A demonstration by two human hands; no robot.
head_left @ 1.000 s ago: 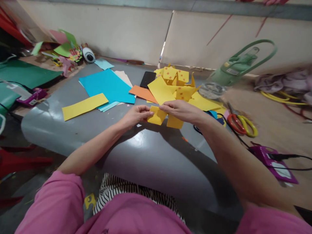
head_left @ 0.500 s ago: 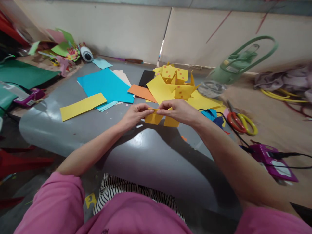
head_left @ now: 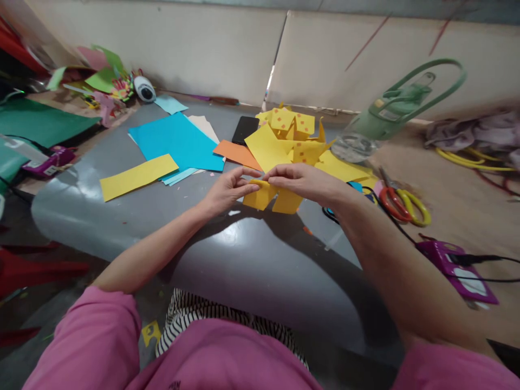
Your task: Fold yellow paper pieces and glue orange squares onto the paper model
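The fingers (head_left: 252, 188) of the left hand (head_left: 225, 193) hold the yellow piece (head_left: 255, 201) near its upper left corner in a narrow grip, while those of the right hand (head_left: 305, 182) close over its top edge; how far that thumb reaches beneath cannot be told. The piece is just above the middle of the desk (head_left: 229, 257), its two flaps pointing towards the near edge with a gap between them. The paper looks thin, so uneven pressure from the two hands could crease it askew, and pulling them apart could tear it near the gap. A careless lift of the right wrist might catch the spotted shapes (head_left: 307, 156) just beyond, towards the far edge. Against half a second ago, the left index finger is more raised and extended, the right hand lies flatter, and its forearm covers more of the blue scrap (head_left: 356, 186); the yellow strip (head_left: 139, 177) towards the left end lies as it did.
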